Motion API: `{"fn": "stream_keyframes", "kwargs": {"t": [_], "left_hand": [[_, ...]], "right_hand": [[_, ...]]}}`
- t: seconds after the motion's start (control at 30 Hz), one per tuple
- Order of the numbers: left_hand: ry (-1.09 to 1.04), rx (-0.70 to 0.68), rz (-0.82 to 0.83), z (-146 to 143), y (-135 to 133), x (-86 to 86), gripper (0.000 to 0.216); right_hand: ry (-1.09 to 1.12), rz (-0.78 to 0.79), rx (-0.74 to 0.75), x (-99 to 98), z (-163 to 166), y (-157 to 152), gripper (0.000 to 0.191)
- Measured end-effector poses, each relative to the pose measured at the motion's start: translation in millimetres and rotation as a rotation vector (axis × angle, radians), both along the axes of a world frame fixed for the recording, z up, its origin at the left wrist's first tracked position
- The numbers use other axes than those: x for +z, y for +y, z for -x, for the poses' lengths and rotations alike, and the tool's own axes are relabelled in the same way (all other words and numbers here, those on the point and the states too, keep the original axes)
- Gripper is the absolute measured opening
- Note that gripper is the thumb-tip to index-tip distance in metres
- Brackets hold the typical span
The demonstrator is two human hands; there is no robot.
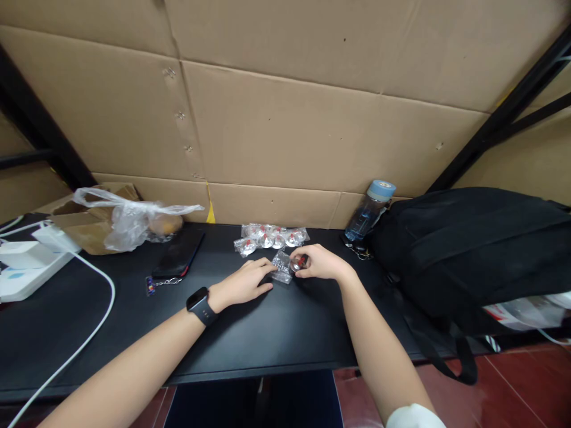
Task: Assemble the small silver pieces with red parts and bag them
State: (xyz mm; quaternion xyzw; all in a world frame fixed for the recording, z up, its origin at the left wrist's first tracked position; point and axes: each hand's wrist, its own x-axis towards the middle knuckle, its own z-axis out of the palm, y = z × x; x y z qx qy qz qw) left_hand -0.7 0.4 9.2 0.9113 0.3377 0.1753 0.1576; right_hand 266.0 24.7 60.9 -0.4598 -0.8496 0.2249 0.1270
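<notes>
My right hand (325,262) is closed, its thumb and fingers pinching the rim of a small round silver piece with a red middle (298,263). Right beside that piece, a clear plastic packet (282,266) lies crinkled on the black table (263,333). My left hand (244,282), with a dark watch on its wrist, rests low with fingers stretched out; its fingertips reach the packet's left edge. Just behind both hands sit several similar silver pieces with red middles in clear wrappers (266,239), grouped in rough rows.
Toward the left are a phone (179,254) with a charm, a knotted plastic bag (129,221), a white power strip (27,276) and its cable. A blue-capped bottle (368,209), keys (359,251) and a black backpack (468,255) stand right. Cardboard (285,131) walls the back.
</notes>
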Motion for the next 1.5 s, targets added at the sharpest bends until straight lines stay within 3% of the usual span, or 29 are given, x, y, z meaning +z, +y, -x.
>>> {"fn": "stream_keyframes", "kwargs": {"t": [0.2,0.37,0.57,0.77,0.9,1.1,1.3,1.5], "left_hand": [[-0.012,-0.105,0.038,9.2,1.2,8.1,0.024],[0.06,-0.207,0.03,11.6,-3.3,10.1,0.035],[0.111,-0.006,-0.1,1.5,-8.1,-1.0,0.048],[0.102,-0.022,-0.102,3.6,-5.7,-2.8,0.04],[0.094,-0.022,-0.11,4.3,-6.4,-1.5,0.04],[0.13,-0.018,-0.112,3.6,-7.9,-0.7,0.041],[0.114,-0.019,-0.115,3.3,-8.0,-0.4,0.041],[0.1,-0.035,-0.128,3.8,-7.5,0.7,0.037]], "right_hand": [[-0.057,0.01,0.026,1.0,3.8,-3.4,0.036],[-0.073,-0.002,-0.005,1.7,4.3,-4.6,0.033],[-0.131,0.045,0.019,5.1,3.3,-9.6,0.028],[-0.229,0.021,-0.091,0.9,6.4,-8.6,0.029],[-0.226,0.022,-0.068,-5.0,9.3,-5.4,0.025],[-0.137,-0.113,-0.058,-16.2,15.5,0.0,0.03],[0.028,0.023,0.023,-19.0,12.5,4.7,0.02],[0.009,-0.241,-0.084,-27.6,17.9,12.3,0.024]]}}
